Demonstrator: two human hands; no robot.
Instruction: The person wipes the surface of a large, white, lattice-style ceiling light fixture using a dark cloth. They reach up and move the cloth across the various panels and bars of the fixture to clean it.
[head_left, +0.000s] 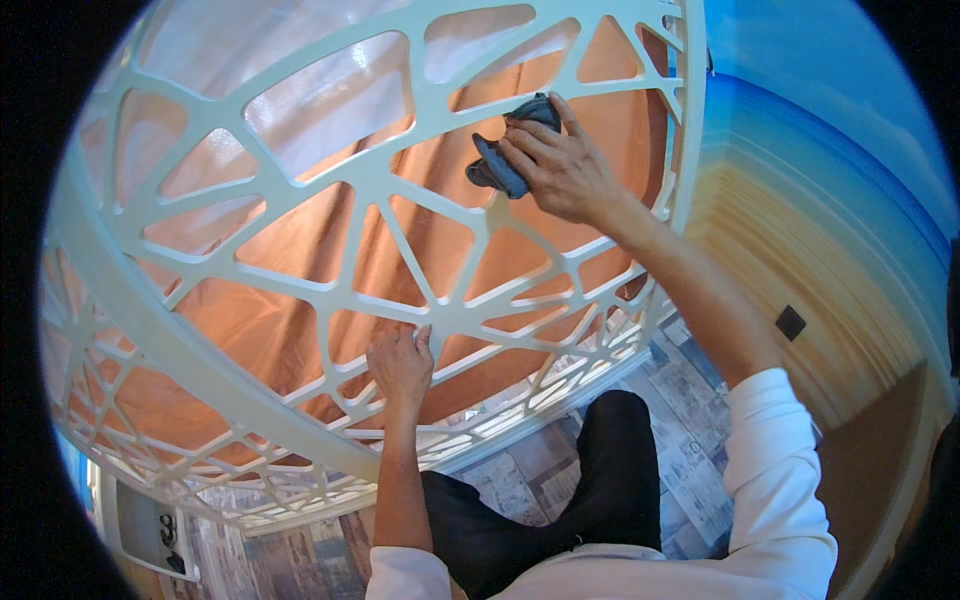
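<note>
A white openwork lattice panel (442, 307) with irregular cut-outs stands before me, orange and pale fabric (300, 330) showing behind it. High on its right part, my right hand (555, 165) presses a bunched dark blue-grey cloth (499, 166) against the lattice bars, the index finger stretched along a bar above. My left hand (401, 364) grips a bar near the lower middle, its fingers hooked through an opening and the thumb up on the front.
A thick curved frame post (217, 367) divides the panel at left. Beside the panel at right is a wall with a beach mural (795, 247) and a dark square plate (790, 322). Patterned wood-look floor (690, 420) lies below, around my knees.
</note>
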